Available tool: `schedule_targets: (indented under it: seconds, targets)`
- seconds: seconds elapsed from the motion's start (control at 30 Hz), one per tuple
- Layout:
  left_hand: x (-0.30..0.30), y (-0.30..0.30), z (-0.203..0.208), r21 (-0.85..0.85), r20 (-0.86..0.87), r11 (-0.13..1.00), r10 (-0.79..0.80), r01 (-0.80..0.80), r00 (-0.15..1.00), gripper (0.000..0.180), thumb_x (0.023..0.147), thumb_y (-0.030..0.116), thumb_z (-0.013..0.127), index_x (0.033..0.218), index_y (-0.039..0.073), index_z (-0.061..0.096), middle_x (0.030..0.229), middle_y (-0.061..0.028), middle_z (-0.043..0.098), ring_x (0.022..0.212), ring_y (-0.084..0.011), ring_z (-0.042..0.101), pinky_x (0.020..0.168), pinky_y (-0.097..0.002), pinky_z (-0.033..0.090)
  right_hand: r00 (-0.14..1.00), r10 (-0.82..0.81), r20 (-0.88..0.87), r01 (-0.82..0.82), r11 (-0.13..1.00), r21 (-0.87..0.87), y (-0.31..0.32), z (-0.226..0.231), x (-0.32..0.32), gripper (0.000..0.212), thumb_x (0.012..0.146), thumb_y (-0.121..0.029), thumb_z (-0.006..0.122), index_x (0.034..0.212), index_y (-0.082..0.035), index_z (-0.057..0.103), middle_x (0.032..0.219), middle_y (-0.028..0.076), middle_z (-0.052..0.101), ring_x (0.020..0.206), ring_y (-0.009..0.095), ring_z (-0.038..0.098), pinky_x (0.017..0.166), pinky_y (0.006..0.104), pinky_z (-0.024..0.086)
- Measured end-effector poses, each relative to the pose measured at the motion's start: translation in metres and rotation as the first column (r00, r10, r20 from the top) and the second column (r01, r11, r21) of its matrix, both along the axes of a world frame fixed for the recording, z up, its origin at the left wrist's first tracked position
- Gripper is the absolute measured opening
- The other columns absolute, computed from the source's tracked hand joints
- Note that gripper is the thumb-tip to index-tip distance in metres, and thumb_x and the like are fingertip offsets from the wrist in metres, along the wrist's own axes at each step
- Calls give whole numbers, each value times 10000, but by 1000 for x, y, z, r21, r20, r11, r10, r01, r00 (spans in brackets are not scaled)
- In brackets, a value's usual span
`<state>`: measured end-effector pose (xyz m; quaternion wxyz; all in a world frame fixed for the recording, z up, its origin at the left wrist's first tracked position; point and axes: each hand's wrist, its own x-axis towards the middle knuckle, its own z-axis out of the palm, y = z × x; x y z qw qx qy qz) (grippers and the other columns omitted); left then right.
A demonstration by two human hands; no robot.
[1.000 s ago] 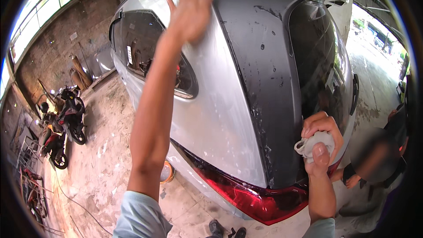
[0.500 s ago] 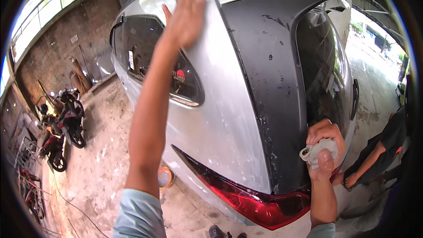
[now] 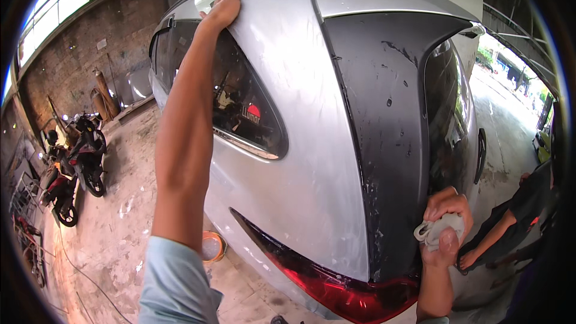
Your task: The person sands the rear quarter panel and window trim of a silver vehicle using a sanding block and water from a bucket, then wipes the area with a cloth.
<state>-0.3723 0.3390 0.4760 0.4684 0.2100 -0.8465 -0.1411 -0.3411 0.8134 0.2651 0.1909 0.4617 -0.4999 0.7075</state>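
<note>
My left hand [image 3: 223, 7] lies with its fingers stretched out on the silver body panel [image 3: 282, 78] of a car, above the rear side window [image 3: 255, 108]. Whether anything thin is under the palm is hidden. Whitish smears and streaks mark the panel. My right hand [image 3: 447, 204] is closed around a crumpled off-white cloth [image 3: 444, 231], in front of the dark rear window [image 3: 444, 102]. Between the hands runs a matte dark-grey pillar panel [image 3: 384, 126] with drops and scuffs on it. Below it is the red tail light [image 3: 354, 297].
On the floor by the car stands an orange-rimmed bucket [image 3: 213, 246]. Motorcycles [image 3: 75, 162] are parked at the left, near gas cylinders [image 3: 105, 99] along a brown wall. A person in dark clothes [image 3: 516, 216] is low down at the right. A cable [image 3: 81, 270] crosses the floor.
My left hand has slid along the panel, to the left and slightly down in the picture. My right hand keeps the cloth and sits a little lower. The whole view has shifted slightly.
</note>
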Motion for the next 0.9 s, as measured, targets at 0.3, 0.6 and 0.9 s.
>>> schedule_targets:
  seconds: [0.3,0.6,0.9]
  targets:
    - [-15,-21,-15,-22,-8,995,-101,101,995,671,977,510,102,1494,100,222,1571,-90,175,1454,-285,122,1101,-637,-22,994,-109,-1,109,993,34,8,-5,-1,486,812,-499,596,780,-18,537,707,113,515,618,152,483,547,261,397]
    - [-14,-12,-36,-131,-44,980,-155,148,987,668,972,516,112,1487,115,254,1570,-68,191,1456,-275,123,1097,-640,-1,980,-195,-42,196,980,42,9,-10,-6,457,842,-504,529,766,-57,467,680,53,424,624,125,395,554,227,318]
    - [-13,3,-48,-143,-97,968,-223,208,970,638,985,494,151,1479,106,261,1561,-105,200,1448,-295,148,1117,-616,59,977,-194,-84,198,979,41,21,-22,-17,492,833,-513,525,827,-26,452,677,34,399,631,119,370,584,245,277]
